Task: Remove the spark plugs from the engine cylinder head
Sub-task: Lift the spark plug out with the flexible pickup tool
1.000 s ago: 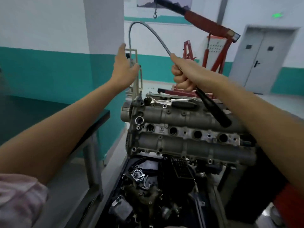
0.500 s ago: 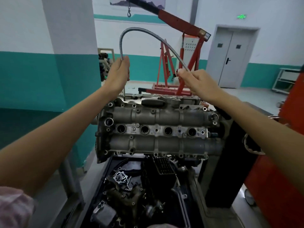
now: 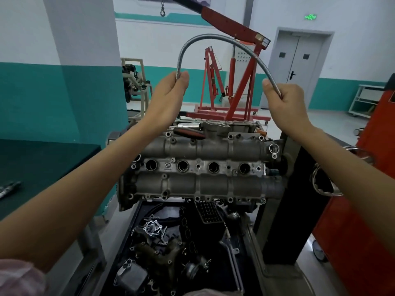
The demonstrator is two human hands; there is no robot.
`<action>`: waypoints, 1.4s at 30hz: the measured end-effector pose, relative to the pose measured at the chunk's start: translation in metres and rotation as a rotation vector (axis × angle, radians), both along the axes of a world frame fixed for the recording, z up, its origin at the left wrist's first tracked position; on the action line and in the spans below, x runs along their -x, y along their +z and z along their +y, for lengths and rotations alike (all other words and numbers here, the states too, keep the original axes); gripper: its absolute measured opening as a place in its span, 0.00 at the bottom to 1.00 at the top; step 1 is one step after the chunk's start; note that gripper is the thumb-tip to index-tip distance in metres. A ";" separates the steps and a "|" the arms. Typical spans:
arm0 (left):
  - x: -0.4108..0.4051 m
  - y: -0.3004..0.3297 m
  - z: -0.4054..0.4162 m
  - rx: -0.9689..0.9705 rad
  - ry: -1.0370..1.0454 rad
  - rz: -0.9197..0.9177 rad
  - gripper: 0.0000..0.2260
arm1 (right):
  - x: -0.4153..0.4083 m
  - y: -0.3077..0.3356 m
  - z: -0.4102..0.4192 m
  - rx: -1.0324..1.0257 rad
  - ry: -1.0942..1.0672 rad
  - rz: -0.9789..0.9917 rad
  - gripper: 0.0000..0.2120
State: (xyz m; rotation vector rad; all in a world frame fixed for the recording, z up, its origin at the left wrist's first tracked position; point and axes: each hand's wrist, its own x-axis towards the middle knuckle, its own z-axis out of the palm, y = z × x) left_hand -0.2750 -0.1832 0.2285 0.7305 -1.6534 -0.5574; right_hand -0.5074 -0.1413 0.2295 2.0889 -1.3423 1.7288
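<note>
Both hands are closed on one tool: a long, flexible, silvery coiled-metal shaft [image 3: 215,37] bent into a high arch. The left hand [image 3: 168,92] pinches one end between thumb and curled fingers, that end pointing down and its tip hidden inside the hand. The right hand [image 3: 286,101] is wrapped in a fist around the other end, which disappears into the palm, so any handle below the fist cannot be seen.

Directly below the two grips sits the grey cast-metal engine cylinder head [image 3: 201,167], mounted on a stand. Along its middle runs a row of four round dark spark plug wells [image 3: 198,166], well apart from either hand. Whether plugs sit at the bottom of those wells cannot be told; they read only as dark holes.

This looks like a readying step: the tool is being shaped or steered, probably a flexible pick-up for lifting loosened plugs. The next move would call for lowering the left-hand end straight into a well, most likely the one nearest that hand, without catching the rim.

Beyond the grips stands a red hydraulic engine hoist [image 3: 233,86]. Beneath the head, a dark tray of loose engine parts [image 3: 171,253] is too cluttered to sort out.
</note>
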 end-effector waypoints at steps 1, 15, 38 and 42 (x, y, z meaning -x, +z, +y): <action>0.001 0.001 0.001 0.005 -0.005 -0.005 0.14 | 0.001 -0.002 -0.001 0.007 -0.008 -0.018 0.24; -0.007 -0.008 -0.013 -0.022 -0.109 0.059 0.14 | -0.006 -0.022 -0.006 -0.021 -0.003 -0.075 0.24; -0.034 -0.029 -0.026 -0.210 -0.103 0.279 0.14 | -0.052 -0.006 0.009 -0.140 0.218 0.028 0.37; -0.048 -0.060 -0.046 -0.234 0.093 0.081 0.13 | -0.057 -0.012 0.005 -0.183 0.294 0.072 0.41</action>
